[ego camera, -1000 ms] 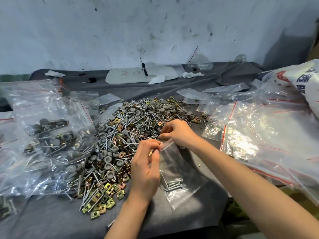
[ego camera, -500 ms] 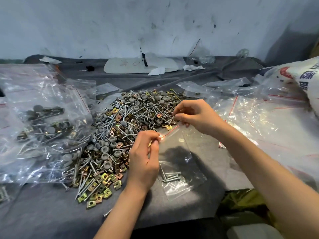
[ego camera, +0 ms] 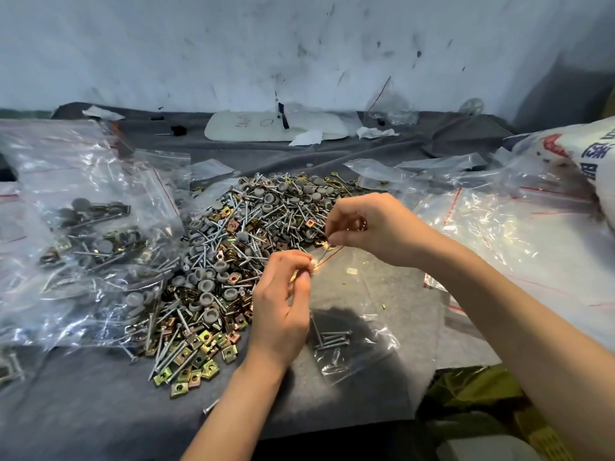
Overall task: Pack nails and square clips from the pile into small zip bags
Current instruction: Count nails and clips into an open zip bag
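A pile of nails, gold square clips and grey caps (ego camera: 233, 261) covers the middle of the grey cloth. Right of it a small clear zip bag (ego camera: 352, 314) hangs down onto the cloth, with several nails (ego camera: 331, 339) lying in its bottom. My left hand (ego camera: 283, 304) pinches the left end of the bag's red-lined top edge. My right hand (ego camera: 362, 227) pinches the same edge further right, over the pile's right border. The strip between the two hands is stretched taut.
Filled zip bags (ego camera: 86, 234) lie heaped at the left. Empty clear bags (ego camera: 499, 227) spread at the right, beside a printed white sack (ego camera: 585, 161). A white board (ego camera: 266, 128) and paper scraps lie by the back wall. The table's front edge (ego camera: 332, 424) runs below the bag.
My right hand has slid right and up along the bag's top edge, away from my left hand, stretching the strip. The left hand has stayed in place.
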Demonstrator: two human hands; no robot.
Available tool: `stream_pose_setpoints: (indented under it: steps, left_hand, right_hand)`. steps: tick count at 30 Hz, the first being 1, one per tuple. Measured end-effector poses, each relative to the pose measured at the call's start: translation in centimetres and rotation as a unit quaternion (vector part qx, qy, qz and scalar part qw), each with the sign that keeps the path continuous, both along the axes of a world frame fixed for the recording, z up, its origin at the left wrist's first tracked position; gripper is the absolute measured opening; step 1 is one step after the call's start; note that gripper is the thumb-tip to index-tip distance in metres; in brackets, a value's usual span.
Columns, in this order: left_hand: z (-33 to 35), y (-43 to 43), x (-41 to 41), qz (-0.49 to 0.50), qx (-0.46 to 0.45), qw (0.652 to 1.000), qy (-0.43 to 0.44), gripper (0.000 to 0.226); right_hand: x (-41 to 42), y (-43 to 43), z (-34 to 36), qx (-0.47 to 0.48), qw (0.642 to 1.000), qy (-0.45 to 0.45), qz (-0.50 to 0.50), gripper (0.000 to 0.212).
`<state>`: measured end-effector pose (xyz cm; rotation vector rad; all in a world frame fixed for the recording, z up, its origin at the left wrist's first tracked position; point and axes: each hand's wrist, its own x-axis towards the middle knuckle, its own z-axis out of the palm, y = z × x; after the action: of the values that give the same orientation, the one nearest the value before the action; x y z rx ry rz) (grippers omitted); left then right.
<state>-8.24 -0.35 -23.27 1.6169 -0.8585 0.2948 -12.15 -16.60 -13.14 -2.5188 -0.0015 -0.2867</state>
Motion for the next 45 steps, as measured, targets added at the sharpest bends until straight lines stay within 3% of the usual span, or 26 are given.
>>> stream_pose_setpoints:
  steps: [5,9,14,17,19,27,29,31,34,37,40,45]
  left_hand:
    - [-0.1,0.0,0.1,0.005,0.004,1.000,0.001,0.015]
    - [-0.2,-0.1,0.0,0.006,0.004,1.000,0.020,0.014]
    - [-0.2,0.0,0.1,0.036,-0.001,0.999,0.024,0.014]
    - [-0.2,0.1,0.1,0.048,0.000,0.998,0.030,0.011]
    - [-0.1,0.1,0.1,0.053,0.002,0.998,0.026,0.011]
    - [0.0,0.1,0.1,0.083,-0.042,0.995,0.028,0.011]
    - [-0.1,0.0,0.2,0.082,-0.037,0.995,0.035,0.011]
    - [-0.2,-0.1,0.2,0.070,-0.025,0.996,0.049,0.016]
    - [-0.4,0.0,0.3,0.053,0.011,0.996,0.068,0.036]
    - [-0.3,0.0,0.4,0.059,0.050,0.996,0.036,0.044]
    - [-0.2,0.0,0.3,0.074,0.064,0.995,0.002,0.025]
    - [0.1,0.1,0.2,0.050,0.050,0.997,0.025,0.026]
  right_hand:
    - [0.1,-0.1,-0.4,-0.014,1.000,0.002,0.018,0.002]
    - [1.6,-1.4,-1.9,0.045,0.994,-0.057,-0.079,0.011]
    - [3.4,-1.7,-5.9,-0.037,0.984,0.079,-0.155,0.019]
    - [3.9,-1.0,-7.6,-0.053,0.977,0.051,-0.202,0.008]
    - [4.2,-0.7,-8.1,-0.083,0.970,0.037,-0.225,0.012]
    - [4.3,-1.1,-8.3,-0.063,0.974,0.009,-0.216,0.007]
    - [3.8,-1.6,-8.2,-0.009,0.976,-0.003,-0.219,0.009]
    - [2.9,-1.7,-7.8,0.124,0.963,-0.026,-0.237,0.007]
    - [1.4,-1.3,-6.6,0.400,0.892,-0.049,-0.205,0.010]
    - [0.0,-0.7,-5.5,0.539,0.828,-0.049,-0.146,0.016]
    - [-0.9,0.3,-5.2,0.615,0.784,-0.027,-0.084,0.015]
    - [-1.5,1.7,-6.1,0.608,0.793,-0.006,-0.040,0.016]
